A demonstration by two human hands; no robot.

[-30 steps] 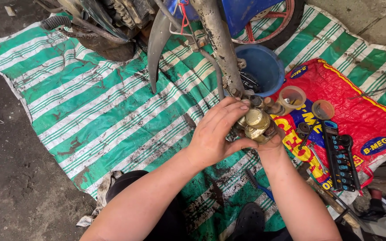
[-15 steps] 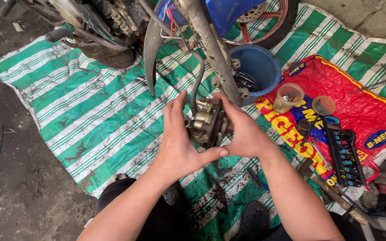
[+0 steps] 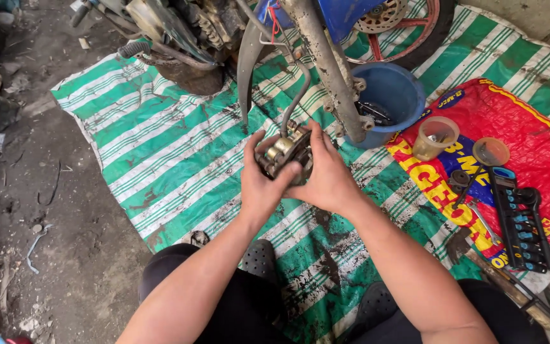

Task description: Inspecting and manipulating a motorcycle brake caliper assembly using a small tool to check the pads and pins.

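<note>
A grimy metal brake caliper [image 3: 282, 151] is held between both hands above a green and white striped tarp [image 3: 160, 153]. My left hand [image 3: 262, 181] grips its left side with the thumb across the front. My right hand [image 3: 326, 175] cups it from the right. A black hose [image 3: 296, 95] runs from the caliper up toward the motorcycle's fork leg [image 3: 326, 70] just behind it.
A blue bucket [image 3: 394, 95] stands right of the fork. On a red printed sack [image 3: 529, 140] lie two clear plastic cups [image 3: 435, 137], a socket set rail [image 3: 522, 220] and small parts. The front wheel [image 3: 402, 32] is at the top. Bare dirty floor lies to the left.
Both hands have carried the caliper leftward and slightly up, from over the red sack's edge to beside the fork leg. The view has shifted so the sack sits further right.
</note>
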